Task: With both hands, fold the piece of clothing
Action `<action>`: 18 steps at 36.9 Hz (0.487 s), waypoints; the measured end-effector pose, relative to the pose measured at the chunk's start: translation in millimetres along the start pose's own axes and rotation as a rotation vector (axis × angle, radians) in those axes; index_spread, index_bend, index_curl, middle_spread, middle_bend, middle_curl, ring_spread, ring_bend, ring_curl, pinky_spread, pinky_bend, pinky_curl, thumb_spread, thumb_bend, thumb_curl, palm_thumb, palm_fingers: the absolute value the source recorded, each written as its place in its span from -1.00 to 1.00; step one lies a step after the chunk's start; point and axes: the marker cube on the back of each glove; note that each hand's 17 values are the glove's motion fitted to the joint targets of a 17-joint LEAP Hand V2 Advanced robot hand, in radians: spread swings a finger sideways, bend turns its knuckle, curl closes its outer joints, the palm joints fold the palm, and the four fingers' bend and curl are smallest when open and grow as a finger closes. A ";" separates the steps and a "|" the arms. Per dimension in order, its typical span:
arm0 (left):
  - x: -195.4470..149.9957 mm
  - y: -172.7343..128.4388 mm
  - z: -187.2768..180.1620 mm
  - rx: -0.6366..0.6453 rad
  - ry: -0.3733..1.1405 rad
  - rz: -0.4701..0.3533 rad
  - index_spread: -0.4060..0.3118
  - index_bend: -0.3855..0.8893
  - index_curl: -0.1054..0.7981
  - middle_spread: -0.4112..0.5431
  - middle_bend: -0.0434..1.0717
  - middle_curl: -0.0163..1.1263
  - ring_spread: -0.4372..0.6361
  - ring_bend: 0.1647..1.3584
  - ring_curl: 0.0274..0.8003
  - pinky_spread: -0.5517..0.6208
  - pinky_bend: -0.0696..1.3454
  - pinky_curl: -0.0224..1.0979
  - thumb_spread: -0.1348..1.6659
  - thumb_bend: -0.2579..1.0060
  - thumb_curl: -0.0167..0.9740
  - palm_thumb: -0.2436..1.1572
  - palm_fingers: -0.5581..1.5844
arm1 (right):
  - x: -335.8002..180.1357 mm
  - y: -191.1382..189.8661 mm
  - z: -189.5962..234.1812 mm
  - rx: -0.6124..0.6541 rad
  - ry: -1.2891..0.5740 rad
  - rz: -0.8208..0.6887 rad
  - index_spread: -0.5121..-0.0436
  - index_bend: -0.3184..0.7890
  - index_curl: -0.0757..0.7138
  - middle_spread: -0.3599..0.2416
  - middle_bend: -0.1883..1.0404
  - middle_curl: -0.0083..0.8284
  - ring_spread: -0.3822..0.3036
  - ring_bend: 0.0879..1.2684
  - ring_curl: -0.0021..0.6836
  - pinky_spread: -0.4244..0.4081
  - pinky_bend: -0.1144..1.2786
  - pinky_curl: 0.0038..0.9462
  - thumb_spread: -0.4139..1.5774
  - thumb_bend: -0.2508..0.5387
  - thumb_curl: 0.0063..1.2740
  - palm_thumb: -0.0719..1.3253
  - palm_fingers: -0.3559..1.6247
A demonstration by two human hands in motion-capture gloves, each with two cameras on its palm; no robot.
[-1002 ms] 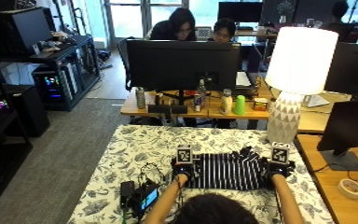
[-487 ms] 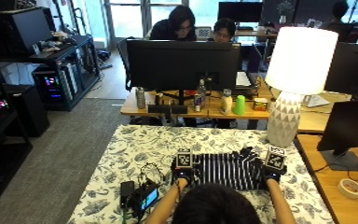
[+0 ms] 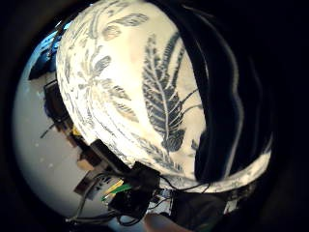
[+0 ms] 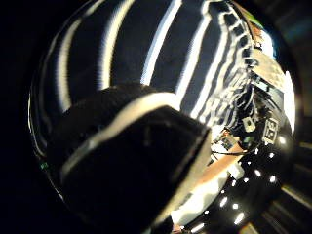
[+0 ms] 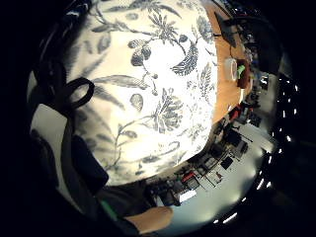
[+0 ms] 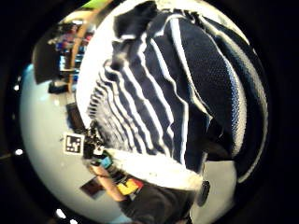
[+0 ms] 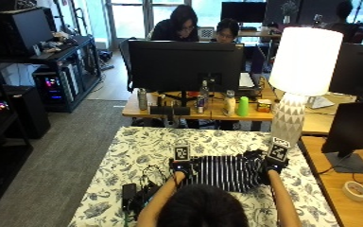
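Note:
A dark garment with white stripes (image 7: 227,172) lies flat on the floral tablecloth (image 7: 143,146), close to the table's near edge. My left hand (image 7: 180,166) is at its left edge and my right hand (image 7: 272,165) at its right edge, where the cloth bunches up. In the left thumb side palm view a raised fold of the striped garment (image 4: 161,44) sits right against the palm. The right thumb side palm view shows the striped garment (image 6: 154,107) humped up close to that palm. Both hands pinch the cloth's edges.
A black device with cables (image 7: 134,191) lies on the table's near left. Behind the table stands a desk with a monitor (image 7: 185,64), bottles and a green cup (image 7: 242,106). A white lamp (image 7: 298,75) and a wooden desk with a tape roll (image 7: 356,189) are at the right.
Both hands have drawn slightly toward me along the garment's sides, and the right hand has come a little inward. The garment stays spread on the table.

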 end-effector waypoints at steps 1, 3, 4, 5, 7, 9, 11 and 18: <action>-3.7 2.1 -6.5 0.007 0.019 -0.011 0.12 -0.26 -0.28 0.61 -0.61 -0.54 0.80 -0.38 -0.30 0.83 -0.20 -0.35 0.29 -0.67 -0.60 -0.73 -0.55 | -2.8 2.1 -8.3 -0.002 -0.017 0.012 0.14 -0.18 -0.21 -0.31 -0.12 0.10 -0.46 0.05 0.30 -0.60 0.20 -0.17 0.16 -0.29 -0.23 0.47 0.60; -11.9 5.9 -22.3 0.054 0.055 -0.022 0.14 -0.26 -0.30 0.61 -0.60 -0.54 0.79 -0.36 -0.29 0.82 -0.20 -0.35 0.29 -0.68 -0.61 -0.74 -0.54 | -12.8 0.9 -25.7 0.003 -0.058 0.016 0.16 -0.18 -0.19 -0.30 -0.11 0.12 -0.46 0.03 0.30 -0.62 0.20 -0.16 0.10 -0.33 -0.20 0.48 0.60; -16.3 8.4 -30.6 0.085 0.069 -0.021 0.15 -0.26 -0.31 0.61 -0.60 -0.53 0.79 -0.36 -0.29 0.82 -0.19 -0.35 0.29 -0.68 -0.61 -0.74 -0.54 | -20.1 -6.2 -33.5 0.016 -0.076 0.010 0.16 -0.18 -0.18 -0.30 -0.11 0.12 -0.47 0.04 0.31 -0.62 0.19 -0.16 0.08 -0.35 -0.19 0.48 0.60; -21.0 11.2 -38.8 0.120 0.080 -0.016 0.16 -0.25 -0.31 0.61 -0.60 -0.53 0.78 -0.35 -0.29 0.81 -0.18 -0.34 0.28 -0.68 -0.61 -0.74 -0.54 | -29.4 -17.8 -40.6 0.038 -0.086 -0.002 0.17 -0.18 -0.17 -0.31 -0.11 0.13 -0.47 0.04 0.31 -0.62 0.19 -0.15 0.06 -0.36 -0.17 0.50 0.60; -31.7 17.9 -54.8 0.199 0.100 0.000 0.17 -0.23 -0.31 0.61 -0.60 -0.53 0.78 -0.34 -0.29 0.80 -0.18 -0.35 0.28 -0.68 -0.62 -0.74 -0.53 | -54.4 -40.5 -55.4 0.108 -0.079 -0.041 0.12 -0.30 -0.21 -0.28 -0.08 0.15 -0.47 0.06 0.34 -0.63 0.22 -0.13 0.02 -0.37 -0.14 0.53 0.57; -40.8 24.8 -66.9 0.266 0.122 0.023 0.20 -0.24 -0.32 0.60 -0.60 -0.53 0.77 -0.32 -0.28 0.78 -0.18 -0.34 0.28 -0.68 -0.62 -0.74 -0.53 | -81.5 -45.6 -69.5 0.169 -0.054 -0.076 0.10 -0.33 -0.24 -0.28 -0.07 0.17 -0.47 0.07 0.34 -0.63 0.25 -0.12 -0.02 -0.39 -0.12 0.54 0.55; -47.0 32.8 -74.7 0.308 0.145 0.056 0.19 -0.22 -0.32 0.61 -0.60 -0.53 0.77 -0.32 -0.29 0.78 -0.17 -0.34 0.28 -0.68 -0.63 -0.74 -0.53 | -108.6 -39.2 -75.8 0.185 -0.033 -0.118 0.09 -0.30 -0.24 -0.27 -0.07 0.18 -0.47 0.07 0.35 -0.63 0.25 -0.11 -0.04 -0.41 -0.10 0.55 0.55; -74.6 69.8 -101.2 0.436 0.271 0.173 0.30 -0.28 -0.40 0.60 -0.56 -0.49 0.76 -0.28 -0.29 0.75 -0.15 -0.33 0.26 -0.70 -0.67 -0.78 -0.54 | -241.7 21.7 -63.6 0.144 0.053 -0.328 0.08 -0.34 -0.30 -0.27 -0.03 0.23 -0.49 0.09 0.38 -0.63 0.28 -0.08 -0.13 -0.43 -0.03 0.56 0.51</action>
